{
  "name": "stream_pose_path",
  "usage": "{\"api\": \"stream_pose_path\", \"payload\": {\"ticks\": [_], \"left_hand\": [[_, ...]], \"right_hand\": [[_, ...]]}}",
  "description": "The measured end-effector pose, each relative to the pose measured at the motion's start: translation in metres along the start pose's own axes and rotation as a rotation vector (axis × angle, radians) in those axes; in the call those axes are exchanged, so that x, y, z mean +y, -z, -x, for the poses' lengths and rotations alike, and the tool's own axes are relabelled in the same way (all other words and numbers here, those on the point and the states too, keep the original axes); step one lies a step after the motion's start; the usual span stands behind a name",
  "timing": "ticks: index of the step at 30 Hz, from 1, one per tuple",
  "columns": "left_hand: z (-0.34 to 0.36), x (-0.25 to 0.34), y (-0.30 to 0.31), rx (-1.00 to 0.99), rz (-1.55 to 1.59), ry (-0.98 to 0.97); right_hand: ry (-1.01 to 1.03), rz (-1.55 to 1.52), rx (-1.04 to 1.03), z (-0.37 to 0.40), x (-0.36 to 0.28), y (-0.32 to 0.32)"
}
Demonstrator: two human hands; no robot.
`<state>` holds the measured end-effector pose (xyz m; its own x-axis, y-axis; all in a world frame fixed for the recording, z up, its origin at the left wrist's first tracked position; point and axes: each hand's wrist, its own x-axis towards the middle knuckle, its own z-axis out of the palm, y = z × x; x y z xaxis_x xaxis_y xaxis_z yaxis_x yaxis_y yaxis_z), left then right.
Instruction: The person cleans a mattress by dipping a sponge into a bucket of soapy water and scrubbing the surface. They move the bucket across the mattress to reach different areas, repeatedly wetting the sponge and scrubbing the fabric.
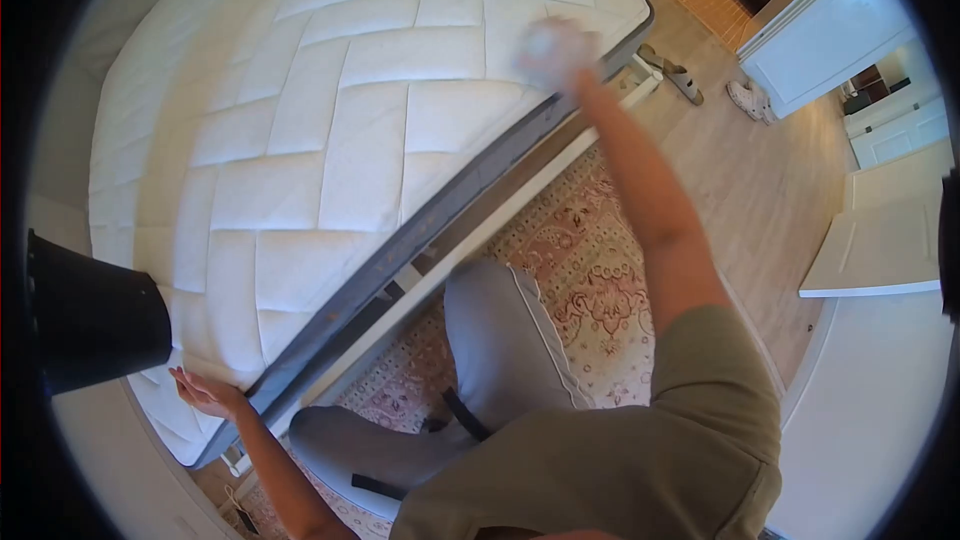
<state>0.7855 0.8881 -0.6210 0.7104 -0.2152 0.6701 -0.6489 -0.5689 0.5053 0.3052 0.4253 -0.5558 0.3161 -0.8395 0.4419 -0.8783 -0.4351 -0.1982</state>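
Observation:
A white quilted mattress (pixel 370 130) with a grey side band lies tilted across the view on a white bed frame (pixel 440 275). My right hand (pixel 575 52), smeared by motion, is over the mattress top near its far right edge. In it is a pale wad (pixel 543 52) that looks like a cloth; its exact kind is too blurred to tell. My left hand (pixel 208 395) rests at the near left edge of the mattress, fingers stretched out and holding nothing. Just above that hand is a black lampshade (pixel 100 320).
My knees are on a patterned rug (pixel 600 290) beside the frame. Sandals (pixel 672 73) and white clogs (pixel 752 100) lie on the wood floor (pixel 740 180) near an open white door (pixel 830 40). A white panelled piece (pixel 870 250) stands at the right.

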Motion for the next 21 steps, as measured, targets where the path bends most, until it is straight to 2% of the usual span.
{"api": "stream_pose_path", "payload": {"ticks": [1,4,6,9,11,12,13,14,15,16,17,18,19,21], "left_hand": [[0.0,-0.006,-0.002,0.009,-0.029,-0.022],[-0.001,-0.027,-0.013,0.076,-0.114,-0.11],[-0.002,-0.023,-0.012,0.05,-0.14,-0.063],[-0.004,-0.023,-0.005,0.053,-0.163,-0.07],[-0.011,-0.028,-0.001,0.069,-0.142,-0.026],[-0.011,-0.029,0.001,0.068,-0.137,-0.034],[-0.011,-0.031,0.002,0.054,-0.192,-0.02],[-0.012,-0.03,-0.001,0.047,-0.247,-0.001],[-0.012,-0.029,-0.003,0.046,-0.268,-0.061],[-0.013,-0.029,-0.005,0.058,-0.279,-0.059],[-0.012,-0.032,-0.01,0.079,-0.252,-0.098],[-0.01,-0.037,-0.012,0.103,-0.23,-0.133],[-0.01,-0.042,-0.013,0.105,-0.342,-0.151],[-0.007,-0.031,-0.013,0.082,-0.383,-0.055]], "right_hand": [[-0.3,0.039,-0.17,-0.021,0.037,0.013],[-0.265,-0.123,-0.128,-0.001,0.003,0.014],[-0.076,0.008,-0.443,0.012,-0.057,-0.004],[0.565,-0.285,-0.391,0.092,-0.189,-0.038],[0.596,-0.414,-0.192,0.085,-0.159,-0.048],[0.636,-0.524,-0.001,0.077,-0.135,-0.054],[0.578,-0.267,-0.055,0.051,-0.088,-0.058],[0.39,-0.161,-0.318,0.015,-0.037,-0.028],[0.238,-0.023,-0.243,-0.017,0.025,-0.051],[0.248,-0.035,-0.239,-0.027,0.053,-0.046],[0.135,0.009,-0.183,-0.039,0.073,-0.037],[0.029,0.048,-0.13,-0.052,0.087,-0.028],[-0.076,0.09,-0.079,-0.064,0.096,-0.019],[-0.323,0.195,0.01,-0.072,0.101,-0.006]]}}
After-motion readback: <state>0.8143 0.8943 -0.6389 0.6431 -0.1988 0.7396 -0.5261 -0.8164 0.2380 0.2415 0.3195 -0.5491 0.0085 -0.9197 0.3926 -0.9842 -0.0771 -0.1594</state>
